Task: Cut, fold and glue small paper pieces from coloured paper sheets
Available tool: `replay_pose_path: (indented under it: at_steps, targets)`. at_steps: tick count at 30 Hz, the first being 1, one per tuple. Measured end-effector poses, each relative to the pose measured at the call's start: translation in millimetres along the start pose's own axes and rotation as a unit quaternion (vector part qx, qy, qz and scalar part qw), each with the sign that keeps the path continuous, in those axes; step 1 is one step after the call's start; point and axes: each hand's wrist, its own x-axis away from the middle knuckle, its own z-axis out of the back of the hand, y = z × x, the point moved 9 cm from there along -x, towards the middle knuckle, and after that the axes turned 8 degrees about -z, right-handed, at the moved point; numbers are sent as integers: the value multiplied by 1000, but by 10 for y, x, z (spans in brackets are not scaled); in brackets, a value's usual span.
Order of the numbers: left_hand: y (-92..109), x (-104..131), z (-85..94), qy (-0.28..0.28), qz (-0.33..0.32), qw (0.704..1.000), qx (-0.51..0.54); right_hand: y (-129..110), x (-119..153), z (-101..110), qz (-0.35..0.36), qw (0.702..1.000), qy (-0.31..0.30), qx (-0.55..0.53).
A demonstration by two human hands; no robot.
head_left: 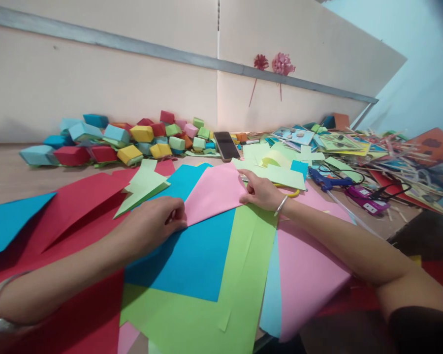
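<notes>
A folded pink paper (216, 191) lies over a blue sheet (192, 265), its corners between my two hands. My left hand (162, 221) is closed on the paper's lower left corner, fingers curled and thumb at the edge. At the right side, my right hand (256, 191) pinches the paper's edge between thumb and fingers. Beneath the blue sheet is a large green sheet (247, 246). Red paper (92, 196) spreads on the left, with light green cut pieces (143, 187) on it. Another pink sheet (306, 265) lies under my right forearm.
Several coloured paper boxes (142, 133) are piled along the wall at the back left. A phone (226, 146) lies behind the pink paper. On the right are a blue glue gun (328, 181), a purple power socket (367, 197), cables and heaped paper scraps.
</notes>
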Motion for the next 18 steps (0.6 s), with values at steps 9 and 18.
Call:
replay_pose_path:
  at_steps: [9, 18]
  targets:
    - [67, -31, 45, -4, -79, 996, -41, -77, -6, 38, 83, 980, 97, 155]
    - [330, 38, -53, -60, -162, 981, -89, -787, 554, -426, 361, 894, 33, 264]
